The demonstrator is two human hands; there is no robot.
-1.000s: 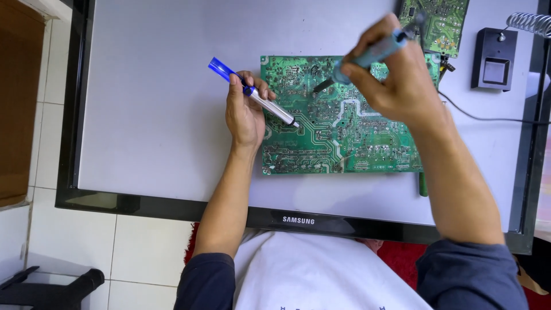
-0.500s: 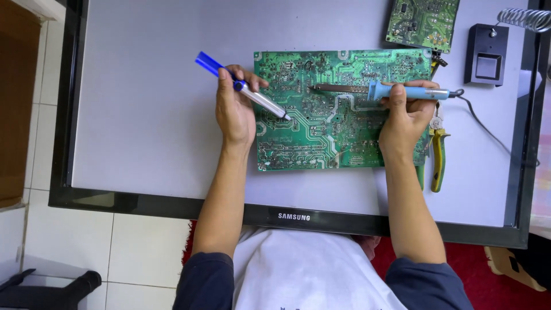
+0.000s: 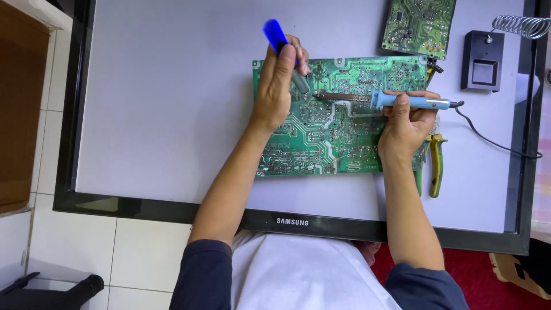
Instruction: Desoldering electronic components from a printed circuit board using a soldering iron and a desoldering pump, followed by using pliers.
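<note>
Left hand [image 3: 278, 86] grips a blue-handled desoldering pump [image 3: 284, 49], its tip down on the upper middle of the large green circuit board [image 3: 338, 140]; right hand [image 3: 404, 126] holds a light-blue soldering iron [image 3: 381, 99] lying flat, tip pointing left, just beside the pump tip. The board lies on a pale panel with a black frame [image 3: 172, 115], towards its right half. At the panel's far right corner: a smaller green board [image 3: 418, 26] and a black iron stand [image 3: 482, 68]; yellow-handled pliers [image 3: 435, 166] sit at the large board's right edge.

Circuit board [image 3: 338, 138] on the panel [image 3: 160, 103] — pliers [image 3: 436, 166] just right, smaller board [image 3: 419, 26] behind
</note>
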